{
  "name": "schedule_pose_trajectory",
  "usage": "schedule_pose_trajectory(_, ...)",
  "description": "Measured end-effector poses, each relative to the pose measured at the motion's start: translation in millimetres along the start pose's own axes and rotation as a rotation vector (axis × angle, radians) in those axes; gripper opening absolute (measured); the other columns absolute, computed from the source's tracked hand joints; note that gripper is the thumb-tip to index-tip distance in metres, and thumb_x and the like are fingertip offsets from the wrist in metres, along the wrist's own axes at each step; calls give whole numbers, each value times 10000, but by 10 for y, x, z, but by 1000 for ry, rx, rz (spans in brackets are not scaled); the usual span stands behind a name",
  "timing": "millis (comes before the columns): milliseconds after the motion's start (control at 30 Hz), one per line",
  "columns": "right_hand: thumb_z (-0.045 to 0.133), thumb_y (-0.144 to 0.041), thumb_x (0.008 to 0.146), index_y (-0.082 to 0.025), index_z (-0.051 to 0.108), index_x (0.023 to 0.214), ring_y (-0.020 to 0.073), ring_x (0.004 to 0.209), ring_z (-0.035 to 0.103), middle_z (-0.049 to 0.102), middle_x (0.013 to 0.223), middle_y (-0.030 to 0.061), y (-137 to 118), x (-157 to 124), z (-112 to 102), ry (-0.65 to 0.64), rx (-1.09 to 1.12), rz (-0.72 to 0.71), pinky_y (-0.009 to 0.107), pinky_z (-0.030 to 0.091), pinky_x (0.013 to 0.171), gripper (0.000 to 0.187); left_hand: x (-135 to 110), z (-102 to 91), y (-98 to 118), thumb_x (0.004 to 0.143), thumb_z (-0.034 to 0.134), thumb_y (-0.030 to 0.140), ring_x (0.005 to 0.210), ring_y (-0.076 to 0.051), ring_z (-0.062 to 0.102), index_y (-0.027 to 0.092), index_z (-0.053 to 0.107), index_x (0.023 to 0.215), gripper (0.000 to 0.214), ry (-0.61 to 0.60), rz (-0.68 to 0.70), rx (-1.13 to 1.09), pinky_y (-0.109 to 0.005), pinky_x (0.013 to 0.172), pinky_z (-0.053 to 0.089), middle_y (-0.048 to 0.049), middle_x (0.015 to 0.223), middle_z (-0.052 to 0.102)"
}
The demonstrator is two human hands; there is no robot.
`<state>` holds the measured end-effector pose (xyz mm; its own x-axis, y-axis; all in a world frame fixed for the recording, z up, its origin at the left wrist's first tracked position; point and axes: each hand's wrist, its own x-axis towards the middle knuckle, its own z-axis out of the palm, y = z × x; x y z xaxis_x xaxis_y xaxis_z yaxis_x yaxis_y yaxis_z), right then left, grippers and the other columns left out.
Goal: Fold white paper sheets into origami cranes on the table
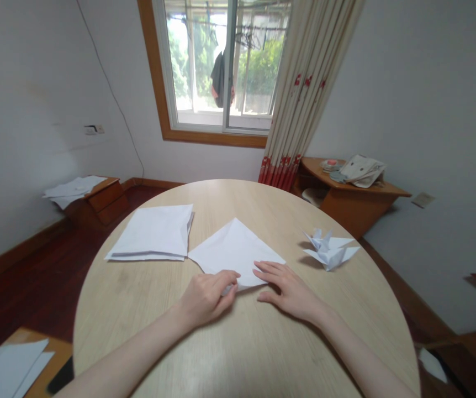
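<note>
A round wooden table (pixel 134 309) fills the lower middle of the frame, on a dark red wood floor (pixel 35 287). On it lie a stack of paper (pixel 151 235), a folded sheet of paper (pixel 233 249) at centre and a paper crane (pixel 329 251) to the right. The left hand (pixel 207 298) curls over the sheet's near corner (its fingers hide any pinch, so the grip cannot be confirmed). The right hand (pixel 287 290) lies open, fingertips on the sheet's near edge. A window (pixel 221 66) and curtain (pixel 310 83) stand upper centre, a nightstand (pixel 101 202) left, a corner shelf (pixel 349 204) right; papers (pixel 6 365) are cut off lower left.
</note>
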<state>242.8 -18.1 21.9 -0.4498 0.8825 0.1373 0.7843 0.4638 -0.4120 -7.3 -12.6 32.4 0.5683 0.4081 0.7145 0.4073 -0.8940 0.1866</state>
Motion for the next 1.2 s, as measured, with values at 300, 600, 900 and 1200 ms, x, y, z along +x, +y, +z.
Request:
schedule_pose_trajectory(300, 464, -336, 950, -249, 682, 1113, 232, 1168, 547, 640, 1237, 58, -43, 22, -4, 64, 75, -36, 452, 414, 1004, 285, -43, 56, -17, 1003, 278, 260, 467, -124, 615, 168, 506, 942, 253, 39, -183, 161, -202, 456, 427, -3, 609, 642)
schedule_pose_trajectory(600, 402, -350, 969, -210, 679, 909, 223, 956, 630, 707, 1002, 72, -83, 3, -4, 123, 68, -5, 369, 481, 859, 316, -38, 47, -15, 983, 337, 282, 530, -141, 653, 188, 461, 1028, 162, 100, -289, 117, -219, 488, 441, 1, 682, 684)
schedule_pose_trajectory(900, 328, -332, 989, -202, 584, 834, 231, 838, 571, 637, 845, 75, -95, 25, 46, 165, -31, 11, 364, 466, 746, 326, -51, 85, -46, 910, 511, 433, 699, -183, 695, 204, 370, 1230, 418, -18, -348, 86, -263, 614, 495, -15, 843, 710)
schedule_pose_trajectory(1200, 346, -323, 978, -210, 527, 807, 228, 824, 553, 607, 838, 70, -109, 49, 88, 202, -23, 36, 358, 451, 733, 273, -56, 126, -124, 953, 425, 412, 623, -188, 674, 178, 421, 1229, 362, -73, -465, 297, -237, 538, 436, -15, 764, 707)
